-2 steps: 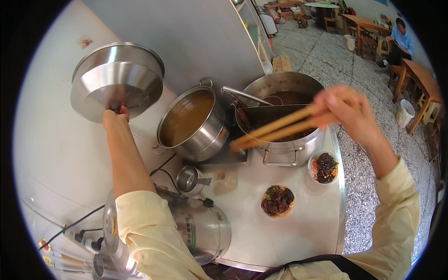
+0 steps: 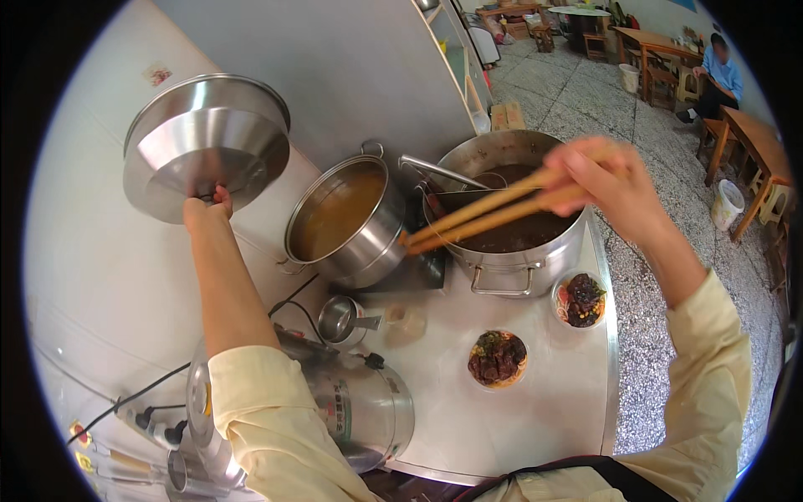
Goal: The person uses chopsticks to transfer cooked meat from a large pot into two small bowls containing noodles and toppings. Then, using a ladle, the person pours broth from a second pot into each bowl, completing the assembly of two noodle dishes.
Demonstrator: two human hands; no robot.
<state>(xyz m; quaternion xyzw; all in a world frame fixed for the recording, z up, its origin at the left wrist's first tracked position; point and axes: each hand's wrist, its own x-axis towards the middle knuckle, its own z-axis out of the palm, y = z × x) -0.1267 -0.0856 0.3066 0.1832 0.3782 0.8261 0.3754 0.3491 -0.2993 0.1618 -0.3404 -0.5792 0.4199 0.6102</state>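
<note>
My left hand (image 2: 209,207) is closed round the knob of a domed steel pot lid (image 2: 206,125), raised beside the wall. In my right hand (image 2: 606,180) is a pair of long wooden chopsticks (image 2: 493,213). Their tips point left, close to the side of a steel pot (image 2: 389,251) with yellowish broth. Behind the chopsticks stands a big divided steel pot (image 2: 544,259) of dark broth, with a ladle (image 2: 443,171) resting in it. Two bowls of noodles topped with dark meat, one bowl (image 2: 498,360) nearer and another bowl (image 2: 580,299) at the right edge, sit on the steel counter (image 2: 535,427).
A small steel pan (image 2: 337,319) and a large steel drum (image 2: 368,414) stand at the left of the counter, with a black cable (image 2: 293,293) near them. Beyond the counter's right edge, a seated person (image 2: 717,79) is by wooden tables (image 2: 757,142).
My right hand has shifted slightly left and up, and the chopstick tips have moved left and up toward the broth pot. The lid is nearly still in my left hand.
</note>
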